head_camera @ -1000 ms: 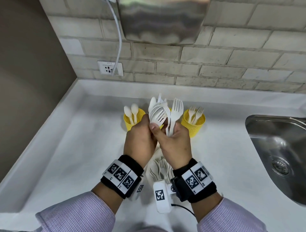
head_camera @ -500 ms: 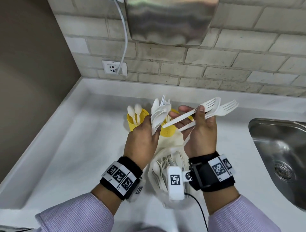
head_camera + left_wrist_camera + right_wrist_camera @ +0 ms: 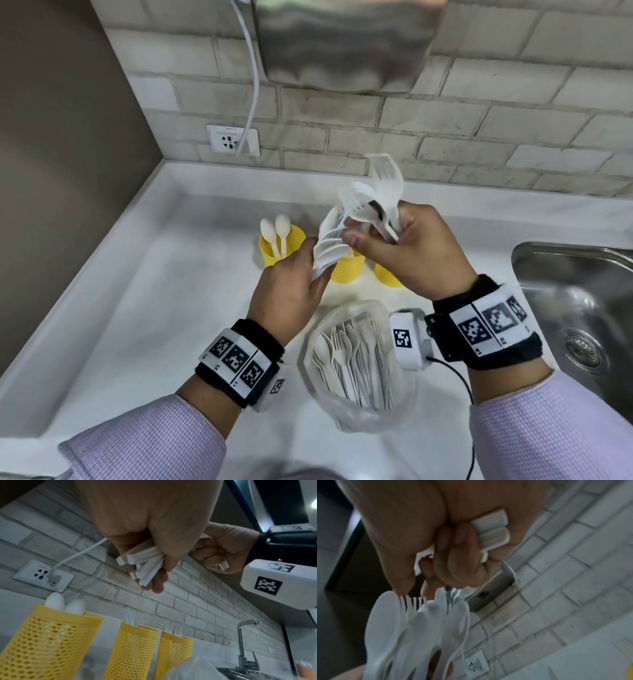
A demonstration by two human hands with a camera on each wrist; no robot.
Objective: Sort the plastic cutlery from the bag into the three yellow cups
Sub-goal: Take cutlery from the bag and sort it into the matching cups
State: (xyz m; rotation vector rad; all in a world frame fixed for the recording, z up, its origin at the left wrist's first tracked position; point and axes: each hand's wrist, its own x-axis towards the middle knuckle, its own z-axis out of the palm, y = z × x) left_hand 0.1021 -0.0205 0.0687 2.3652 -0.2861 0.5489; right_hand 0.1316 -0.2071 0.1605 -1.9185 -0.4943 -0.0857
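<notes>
Mid-sort, judging by the cups: both hands are raised over the 3 yellow cups, splitting 1 handful by type.

Left hand [image 3: 287,291] is fisted around a mixed bundle [image 3: 330,240] of white cutlery; handle ends stick out below the curled fingers [image 3: 159,566] in the left wrist view. Right hand [image 3: 414,253] is closed on 2 forks [image 3: 385,185], handles locked under curled fingers, thumb tip up against the bundle's heads.

Cups: left cup [image 3: 277,248] has 2 spoons, middle cup [image 3: 347,269] shows a knife-like tip in the left wrist view, right cup [image 3: 388,277] has 2 forks and sits mostly hidden behind the right hand.

Next move, my read: the forks go handle-down into the right cup, then back to the bundle. Needs a clean drop past the forks already standing there.

Bag [image 3: 356,363] lies open on the counter [image 3: 137,308] in front of the cups, still well stocked. Sink [image 3: 582,291] to the right, wall socket [image 3: 232,139] with cable behind. Nothing blocks the cups except the hands themselves.
</notes>
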